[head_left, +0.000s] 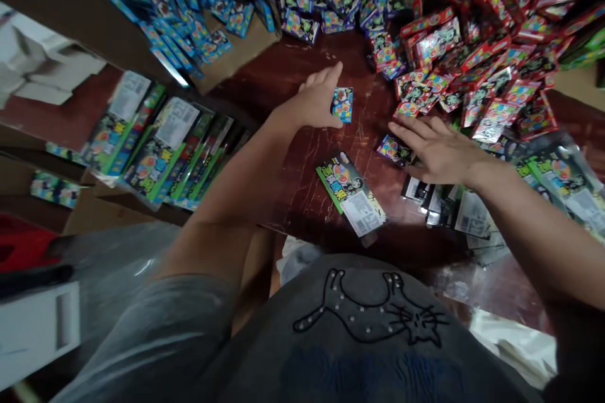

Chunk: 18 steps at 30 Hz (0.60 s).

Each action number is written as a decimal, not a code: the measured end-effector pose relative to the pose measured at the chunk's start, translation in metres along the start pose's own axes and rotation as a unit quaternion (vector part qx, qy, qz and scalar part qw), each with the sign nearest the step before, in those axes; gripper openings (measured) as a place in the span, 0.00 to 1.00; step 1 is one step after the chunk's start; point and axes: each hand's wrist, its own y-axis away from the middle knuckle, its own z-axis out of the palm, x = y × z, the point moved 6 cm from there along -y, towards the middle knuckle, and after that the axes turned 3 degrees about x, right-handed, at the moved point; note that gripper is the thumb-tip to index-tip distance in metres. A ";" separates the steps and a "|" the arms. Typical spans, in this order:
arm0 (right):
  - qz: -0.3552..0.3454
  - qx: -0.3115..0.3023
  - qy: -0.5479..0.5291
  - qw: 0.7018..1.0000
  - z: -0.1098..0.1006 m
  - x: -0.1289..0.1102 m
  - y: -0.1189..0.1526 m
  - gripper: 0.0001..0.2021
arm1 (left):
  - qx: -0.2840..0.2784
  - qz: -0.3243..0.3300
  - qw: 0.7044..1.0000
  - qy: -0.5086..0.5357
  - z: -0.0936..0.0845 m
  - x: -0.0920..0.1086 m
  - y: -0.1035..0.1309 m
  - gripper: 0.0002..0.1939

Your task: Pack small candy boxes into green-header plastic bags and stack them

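We've got the left hand (pixel 314 101) pinched on a blue candy box (pixel 342 104), right hand (pixel 437 151) flat and open over a purple box (pixel 393 150); light, stiff card, probably best gripped by edges.

A dark reddish wooden table (pixel 302 201), scratched and glossy, is seen from above under dim light. Brown cardboard (pixel 241 53) is laid at its far left corner. Clear plastic sheeting (pixel 118 264) is spread beside the table at the lower left, where a white box (pixel 38 327) is set.
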 end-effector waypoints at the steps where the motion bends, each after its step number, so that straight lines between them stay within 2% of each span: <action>1: 0.029 -0.008 0.008 1.000 0.002 0.011 -0.007 0.52 | -0.018 -0.007 1.000 -0.015 0.002 -0.001 -0.009 0.67; 2: 0.061 -0.009 0.014 0.998 0.005 0.018 -0.012 0.52 | -0.027 -0.008 0.999 -0.028 0.005 0.001 -0.013 0.65; 4: 0.077 -0.019 0.018 0.997 0.011 0.021 -0.020 0.43 | -0.025 0.009 0.999 -0.044 0.012 0.013 -0.007 0.56; 6: 0.014 -0.050 0.006 0.999 0.017 0.013 -0.022 0.29 | -0.009 0.027 0.998 -0.048 0.020 0.028 0.010 0.49; 7: -0.024 -0.061 -0.006 0.998 0.017 0.009 -0.021 0.25 | 0.000 0.036 0.998 -0.045 0.024 0.036 0.020 0.47; 8: -0.052 -0.062 -0.020 0.997 0.016 0.007 -0.018 0.26 | 0.008 0.047 0.998 -0.040 0.028 0.043 0.030 0.46; 10: -0.051 -0.045 -0.047 0.997 0.009 0.010 -0.011 0.33 | 0.023 0.070 0.997 -0.024 0.036 0.055 0.046 0.45; 13: 0.026 -0.019 -0.076 0.997 0.006 0.018 -0.002 0.49 | 0.021 0.092 0.995 -0.015 0.046 0.066 0.058 0.46; 15: 0.069 -0.012 -0.082 0.994 0.011 0.018 0.001 0.58 | 0.002 0.104 0.994 -0.021 0.051 0.073 0.060 0.46; 18: 0.068 0.000 -0.093 0.993 0.025 0.011 -0.004 0.56 | -0.027 0.131 0.991 -0.030 0.056 0.085 0.063 0.46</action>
